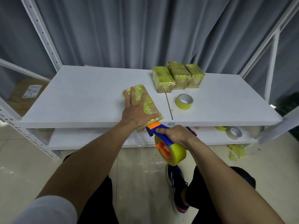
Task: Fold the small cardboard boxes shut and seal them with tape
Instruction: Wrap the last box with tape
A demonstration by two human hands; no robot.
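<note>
Grey curtains (129,29) are hanging behind a white shelf unit, and its top board (80,97) is serving as the work surface. One small box (151,105), covered in yellow tape, is lying on this board with its near end reaching the front edge.

The left hand (135,110) is pressing flat on top of the box, with fingers straight and spread and the thumb lying along the near right corner. The right hand (174,133) is gripping the blue handle of a tape dispenser (159,128), fingers curled round it. The dispenser's orange head is touching the near end of the box. Its yellow roll (175,153) is hanging below the board's edge, on the person's side.

Three taped boxes (178,76) are standing side by side, touching, at the rear right of the board. A loose tape roll (184,101) is lying just in front of them, apart from the box being pressed. A pale roll (234,133) is sitting on the lower shelf (97,139) at the right. Yellow tape scraps (237,152) are lying on the floor near it.
</note>
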